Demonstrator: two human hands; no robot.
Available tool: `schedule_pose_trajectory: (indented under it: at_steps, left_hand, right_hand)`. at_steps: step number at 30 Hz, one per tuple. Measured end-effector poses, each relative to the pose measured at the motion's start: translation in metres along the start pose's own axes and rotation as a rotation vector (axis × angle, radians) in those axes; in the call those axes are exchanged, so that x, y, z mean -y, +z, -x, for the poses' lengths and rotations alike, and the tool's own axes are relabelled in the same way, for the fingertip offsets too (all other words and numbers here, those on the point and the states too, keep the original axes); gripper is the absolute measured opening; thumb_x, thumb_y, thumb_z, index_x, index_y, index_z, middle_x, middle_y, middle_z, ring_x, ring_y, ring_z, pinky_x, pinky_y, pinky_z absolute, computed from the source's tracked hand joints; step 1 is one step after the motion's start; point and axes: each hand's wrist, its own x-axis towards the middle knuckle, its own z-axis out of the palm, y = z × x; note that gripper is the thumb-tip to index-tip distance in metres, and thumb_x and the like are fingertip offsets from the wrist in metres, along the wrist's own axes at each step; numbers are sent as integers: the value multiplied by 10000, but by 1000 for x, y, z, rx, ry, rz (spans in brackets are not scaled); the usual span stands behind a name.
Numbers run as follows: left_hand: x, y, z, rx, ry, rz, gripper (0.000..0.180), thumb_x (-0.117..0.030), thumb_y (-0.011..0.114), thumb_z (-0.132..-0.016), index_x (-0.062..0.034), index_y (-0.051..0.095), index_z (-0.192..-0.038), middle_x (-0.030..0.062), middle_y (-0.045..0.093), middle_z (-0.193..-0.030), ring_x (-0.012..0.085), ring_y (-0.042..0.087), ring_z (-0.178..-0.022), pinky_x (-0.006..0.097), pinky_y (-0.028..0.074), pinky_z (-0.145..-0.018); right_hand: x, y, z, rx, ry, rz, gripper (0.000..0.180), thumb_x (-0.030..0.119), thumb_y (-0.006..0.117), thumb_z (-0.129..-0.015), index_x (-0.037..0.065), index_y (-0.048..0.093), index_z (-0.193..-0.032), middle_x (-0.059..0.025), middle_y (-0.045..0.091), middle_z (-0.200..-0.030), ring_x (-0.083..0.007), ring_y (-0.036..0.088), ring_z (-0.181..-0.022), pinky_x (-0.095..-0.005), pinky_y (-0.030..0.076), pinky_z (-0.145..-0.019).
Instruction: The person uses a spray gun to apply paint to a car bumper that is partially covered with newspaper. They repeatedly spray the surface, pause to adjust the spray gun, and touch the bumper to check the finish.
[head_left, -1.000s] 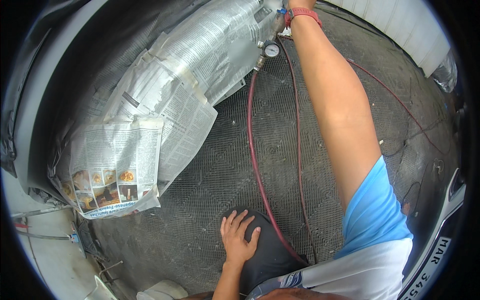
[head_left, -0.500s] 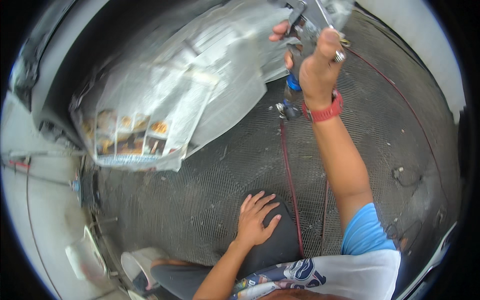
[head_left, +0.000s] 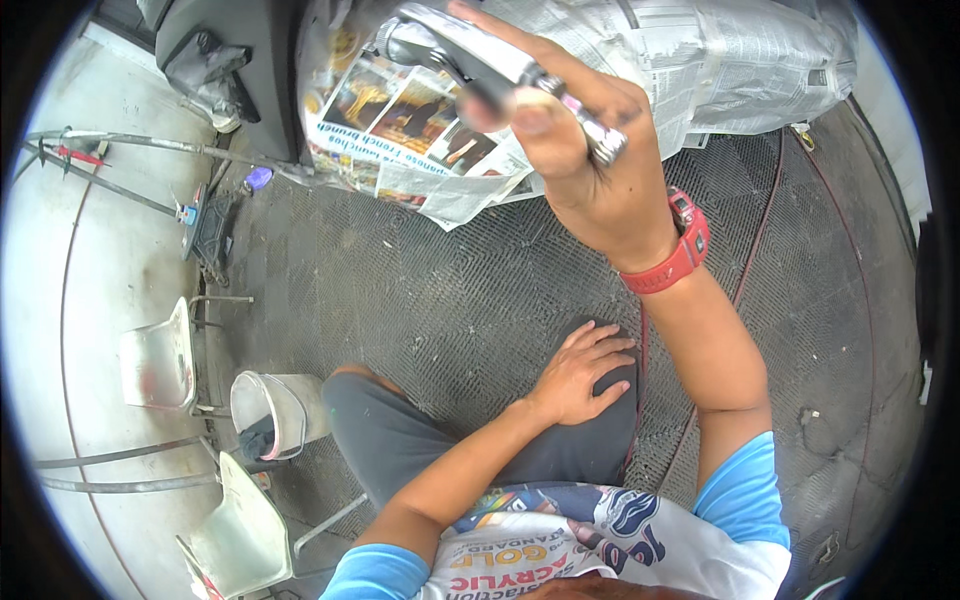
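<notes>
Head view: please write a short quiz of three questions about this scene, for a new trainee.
1. True or false: the left hand rests flat on the person's knee.
2. What does the right hand hold? A) a metal spray gun B) a brush C) a bucket
3. Fill in: the dark panel is partly covered with ____.

Key: 1 true. 2 A, gripped above the masked panel. 3 newspaper, held with tape.
</notes>
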Motion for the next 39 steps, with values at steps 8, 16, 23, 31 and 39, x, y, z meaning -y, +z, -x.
schedule_pose_trajectory:
  at_steps: [8, 16, 23, 31, 39]
  left_hand:
    - [35, -48, 51, -218, -101, -24, 431, -323, 782, -958, -108, 736, -1329, 123, 671, -1461, 370, 543, -1435, 504, 405, -1210]
    - [74, -226, 63, -867, -30, -596, 269, -140, 798, -930, -63, 743, -1182, 112, 736, -1235, 331, 647, -1181, 464, 482, -1060]
    - [40, -428, -43, -1198, 407, -1388, 912, -577, 837, -857, -125, 432, -1538, 97, 481, -1487, 304, 407, -1470, 592, 258, -1202]
    - [14, -468, -112, -1021, 553, -1663, 1111, -693, 836, -790, -143, 329, -1611, 129, 335, -1546, 322, 256, -1531, 554, 149, -1241]
    - [23, -506, -110, -803, 603, -1775, 1047, -648, 892, -763, -198, 374, -1554, 37, 408, -1460, 270, 304, -1475, 529, 180, -1186]
  right_hand:
    - [21, 38, -19, -60, 176, -66, 570, 333, 660, -1091, -93, 589, -1463, -130, 776, -1123, -123, 673, -1003, -266, 541, -901]
    - [23, 56, 0, 16, 273, -68, 563, 279, 662, -1096, -101, 561, -1499, -119, 779, -1172, -86, 657, -1035, -243, 536, -914]
    - [19, 54, 10, -20, 189, -207, 582, 277, 681, -1089, -110, 549, -1502, -97, 792, -1099, -75, 670, -956, -234, 553, -845]
    - [34, 38, 19, -59, 161, -166, 614, 288, 709, -1073, -137, 546, -1486, -123, 797, -1067, -76, 696, -903, -226, 564, -767]
    - [19, 42, 35, -124, 106, -283, 599, 234, 757, -1039, -156, 563, -1451, -165, 797, -1125, -97, 726, -956, -238, 589, -819]
